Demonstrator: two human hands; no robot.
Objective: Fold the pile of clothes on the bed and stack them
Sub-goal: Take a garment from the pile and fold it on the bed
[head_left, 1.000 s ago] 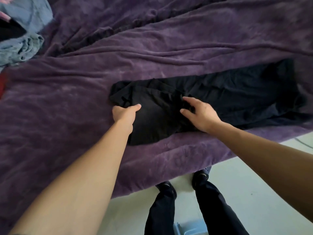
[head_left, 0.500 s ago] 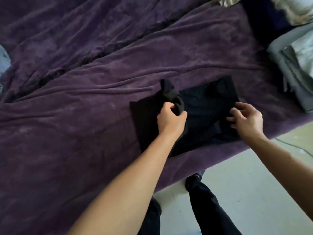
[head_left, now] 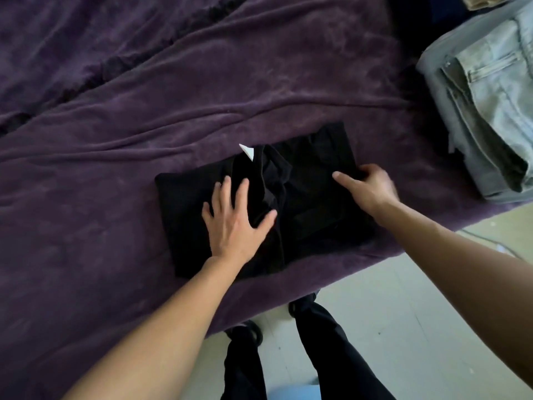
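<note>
The black garment [head_left: 317,168] lies folded into a rough rectangle on the bed [head_left: 129,116], close to its near edge, with a strip of purple cover left between the cloth and the drop to the floor [head_left: 403,313]. The left grip [head_left: 236,220] is open: palm down and fingers spread, it presses on the garment's left half, beside a bunched ridge of cloth that runs up the middle. A small white tag [head_left: 247,151] sticks out at the garment's far edge, above that ridge. The right grip [head_left: 372,186], somewhat blurred, is at the garment's right edge, fingers curled over the edge and thumb lying on top, pinching the cloth.

A stack [head_left: 490,96] of folded pale clothes sits farther right along the near edge, apart from the garment, with bare cover between them. To the left and toward the far side the cover lies wrinkled and open. The person's dark trouser legs [head_left: 331,356] stand on the floor against the near edge.
</note>
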